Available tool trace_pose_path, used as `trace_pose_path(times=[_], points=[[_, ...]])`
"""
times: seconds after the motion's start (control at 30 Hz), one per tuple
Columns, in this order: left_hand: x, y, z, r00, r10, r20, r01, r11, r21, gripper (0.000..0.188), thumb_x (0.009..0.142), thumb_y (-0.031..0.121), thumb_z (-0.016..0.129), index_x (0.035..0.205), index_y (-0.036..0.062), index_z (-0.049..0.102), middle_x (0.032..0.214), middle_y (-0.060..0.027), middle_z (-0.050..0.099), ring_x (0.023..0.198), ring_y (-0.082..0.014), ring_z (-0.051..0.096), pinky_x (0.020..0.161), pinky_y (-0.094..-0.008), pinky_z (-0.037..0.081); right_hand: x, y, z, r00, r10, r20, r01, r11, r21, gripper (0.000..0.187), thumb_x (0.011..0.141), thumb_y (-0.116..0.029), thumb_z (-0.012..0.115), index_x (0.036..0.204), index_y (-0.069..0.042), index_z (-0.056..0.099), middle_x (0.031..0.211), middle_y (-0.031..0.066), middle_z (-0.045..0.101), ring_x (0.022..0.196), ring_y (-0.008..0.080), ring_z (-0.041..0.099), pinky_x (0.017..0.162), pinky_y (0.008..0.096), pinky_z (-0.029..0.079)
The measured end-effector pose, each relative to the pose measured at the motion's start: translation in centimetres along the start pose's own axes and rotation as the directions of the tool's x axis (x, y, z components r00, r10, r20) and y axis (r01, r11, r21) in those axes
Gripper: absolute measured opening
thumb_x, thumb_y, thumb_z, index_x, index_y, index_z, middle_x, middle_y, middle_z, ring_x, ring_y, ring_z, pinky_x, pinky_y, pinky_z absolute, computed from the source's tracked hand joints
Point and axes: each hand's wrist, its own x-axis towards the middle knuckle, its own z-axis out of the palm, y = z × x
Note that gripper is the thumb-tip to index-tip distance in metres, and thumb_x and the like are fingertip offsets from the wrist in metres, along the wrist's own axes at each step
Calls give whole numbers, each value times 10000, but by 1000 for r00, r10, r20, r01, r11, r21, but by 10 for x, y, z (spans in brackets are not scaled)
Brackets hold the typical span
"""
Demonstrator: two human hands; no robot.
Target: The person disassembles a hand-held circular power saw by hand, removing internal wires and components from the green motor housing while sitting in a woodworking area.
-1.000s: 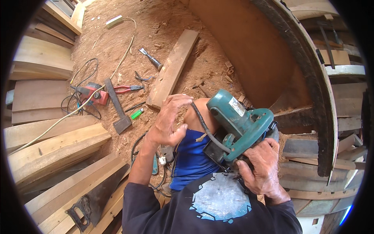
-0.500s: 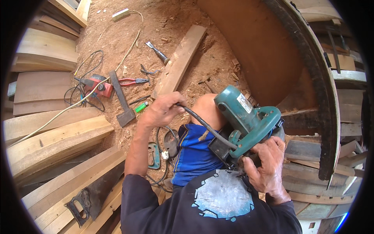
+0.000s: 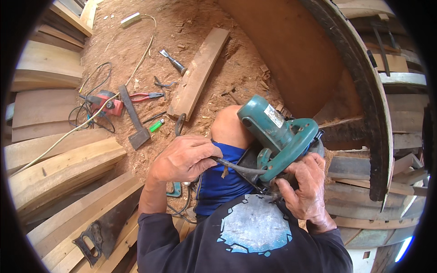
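A teal corded power tool, which looks like a circular saw, rests against my lap near my bare knee, its round motor housing pointing up and away. My right hand is closed on its near right side; the fingertips are partly hidden behind it. The thick dark power cord leaves the tool's handle toward the left. My left hand pinches that cord a short way from the handle, above my blue shorts. A loop of cord rises beyond my left hand.
On the sawdust floor lie an axe, red-handled pliers, a green lighter, a chisel, a plank and a red power tool. A handsaw sits on boards at left. A large curved wooden panel stands at right.
My left hand has moved nearer, sliding closer to the saw along the cord, and now bends over it. The cord's loop has swung up beyond the hand. My right hand keeps its hold.
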Motion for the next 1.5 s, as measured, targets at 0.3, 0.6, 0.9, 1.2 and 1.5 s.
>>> trace_pose_path(times=[0.3,0.6,0.9,1.2,1.5], points=[[25,33,35,990,91,-110,-86,995,51,447,850,304,900,1211,108,723,1018,-104,753,948,-336,724,805,-451,573,-3,6,2,1000,-14,1,14,999,44,310,784,-81,867,1069,-27,757,880,76,735,828,290,637,976,468,420],[40,33,65,940,166,-298,-168,986,20,281,803,113,918,1030,107,754,874,-37,743,765,-255,674,687,-398,508,-4,6,-1,999,-34,41,33,999,36,297,795,-116,882,1063,-73,762,899,50,736,860,267,649,989,473,411],[47,23,64,945,198,-259,-197,980,32,203,908,221,874,1051,126,765,888,-29,756,735,-240,640,668,-386,463,-11,7,1,999,32,19,-34,995,89,280,812,-134,878,1055,-67,754,928,47,748,899,276,667,1061,514,394],[50,26,62,950,194,-247,-202,979,-11,326,780,95,907,1056,131,737,867,-12,701,768,-268,601,698,-407,471,-11,6,-5,997,18,70,-22,998,54,292,835,-156,860,1090,-59,758,960,50,761,917,267,680,1122,532,368],[51,24,62,946,206,-250,-217,976,-16,235,859,162,888,1036,118,740,855,-39,716,736,-274,619,672,-404,465,-11,7,-5,996,26,87,-31,998,59,312,836,-170,865,1104,-62,747,976,43,748,958,278,673,1125,537,370]])
